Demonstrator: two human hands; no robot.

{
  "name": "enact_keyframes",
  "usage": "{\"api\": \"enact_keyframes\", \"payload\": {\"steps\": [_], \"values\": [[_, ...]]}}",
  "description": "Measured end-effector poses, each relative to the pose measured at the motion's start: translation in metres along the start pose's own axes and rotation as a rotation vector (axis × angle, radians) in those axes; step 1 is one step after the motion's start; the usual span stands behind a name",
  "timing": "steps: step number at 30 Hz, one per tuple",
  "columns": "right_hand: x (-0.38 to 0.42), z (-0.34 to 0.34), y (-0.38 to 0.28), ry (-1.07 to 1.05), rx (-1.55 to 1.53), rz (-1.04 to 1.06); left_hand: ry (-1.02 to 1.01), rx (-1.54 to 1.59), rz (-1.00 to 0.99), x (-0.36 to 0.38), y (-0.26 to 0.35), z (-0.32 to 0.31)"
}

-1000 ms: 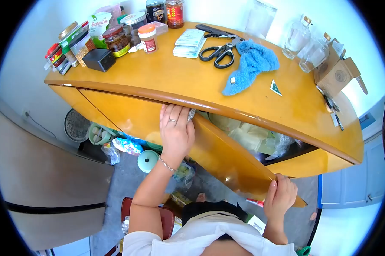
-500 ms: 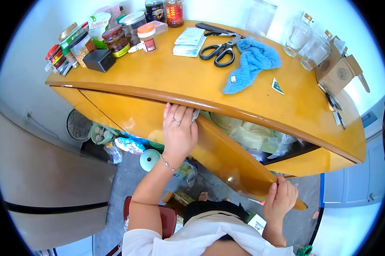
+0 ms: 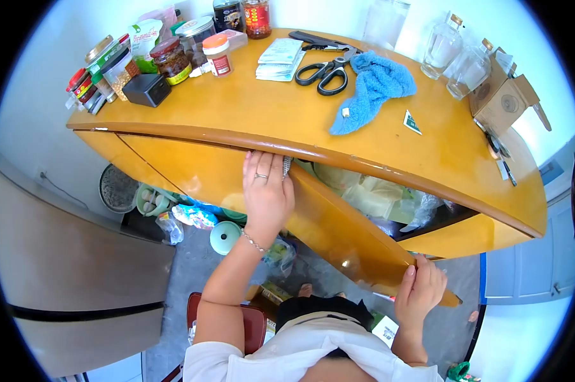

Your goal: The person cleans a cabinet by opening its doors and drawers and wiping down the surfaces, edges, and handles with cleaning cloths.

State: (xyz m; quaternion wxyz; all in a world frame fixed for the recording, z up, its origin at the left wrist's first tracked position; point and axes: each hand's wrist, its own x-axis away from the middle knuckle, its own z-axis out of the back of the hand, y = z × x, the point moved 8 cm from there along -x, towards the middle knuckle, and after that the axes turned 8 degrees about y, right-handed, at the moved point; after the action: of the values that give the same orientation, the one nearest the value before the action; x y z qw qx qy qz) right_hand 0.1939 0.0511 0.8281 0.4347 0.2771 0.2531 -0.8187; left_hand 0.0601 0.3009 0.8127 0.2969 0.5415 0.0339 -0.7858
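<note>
The door (image 3: 348, 239) juts from under the worktop (image 3: 217, 105); the right hand's (image 3: 421, 291) fingers clamp its outer end, best kept steady. The left hand's (image 3: 267, 198) fingers lie together near its inner end, grip unclear: avoid pinching there.

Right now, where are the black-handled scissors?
In the head view, the scissors lie on the cabinet top, between the paper packets on their left and the blue cloth on their right.
</note>
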Motion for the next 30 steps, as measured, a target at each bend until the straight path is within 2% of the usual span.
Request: {"api": "enact_keyframes", "payload": {"steps": [3, 5, 7, 10, 11, 12, 13, 14, 17, 21, 22, 24, 26, 27, 28, 30], "values": [[-0.001, -0.001, 0.0, 0.007, 0.001, -0.015, -0.11, 0.054, -0.02, 0.005, 0.021, 0.002], [-0.001, -0.001, 0.001, -0.001, 0.001, -0.027, -0.142, 0.32, -0.11, 0.022, 0.06, 0.005], [-0.002, -0.001, 0.0, 0.002, 0.002, -0.015, -0.207, 0.315, -0.157, 0.031, 0.091, 0.013], [-0.001, 0.0, -0.002, -0.004, -0.001, -0.013, -0.204, 0.31, -0.172, 0.025, 0.067, 0.01], [0.0, 0.001, -0.001, -0.008, 0.001, -0.018, -0.163, 0.263, -0.11, 0.016, 0.044, 0.008], [0.001, 0.002, -0.001, -0.004, 0.007, -0.011, -0.113, 0.081, -0.062, 0.015, 0.017, 0.004], [0.001, 0.001, -0.001, 0.002, 0.011, -0.007, -0.141, 0.055, -0.016, 0.0, -0.002, 0.004], [0.001, 0.001, -0.001, 0.009, 0.014, -0.004, -0.053, 0.07, -0.046, -0.006, -0.005, 0.009], [0.0, 0.001, 0.0, 0.024, 0.025, 0.011, -0.046, 0.107, -0.063, -0.006, 0.012, 0.008], [0.0, 0.0, 0.0, -0.006, 0.025, -0.017, -0.177, 0.43, -0.158, 0.018, 0.085, -0.001], [0.002, 0.0, 0.0, -0.005, 0.027, -0.012, -0.192, 0.46, -0.168, 0.017, 0.087, -0.001], [0.002, 0.001, 0.001, 0.006, 0.032, 0.002, -0.225, 0.523, -0.191, 0.016, 0.087, -0.001], [0.002, 0.001, 0.001, 0.022, 0.035, 0.01, -0.112, 0.396, -0.212, 0.014, 0.056, -0.003], [0.002, 0.001, 0.003, 0.028, 0.033, 0.014, -0.122, 0.364, -0.12, 0.004, 0.034, -0.002], [0.001, 0.0, 0.005, 0.036, 0.029, 0.016, -0.049, 0.239, -0.143, -0.004, 0.018, 0.002], [0.0, -0.001, 0.006, 0.048, 0.028, 0.012, -0.012, 0.199, -0.122, -0.007, 0.016, 0.003]]}}
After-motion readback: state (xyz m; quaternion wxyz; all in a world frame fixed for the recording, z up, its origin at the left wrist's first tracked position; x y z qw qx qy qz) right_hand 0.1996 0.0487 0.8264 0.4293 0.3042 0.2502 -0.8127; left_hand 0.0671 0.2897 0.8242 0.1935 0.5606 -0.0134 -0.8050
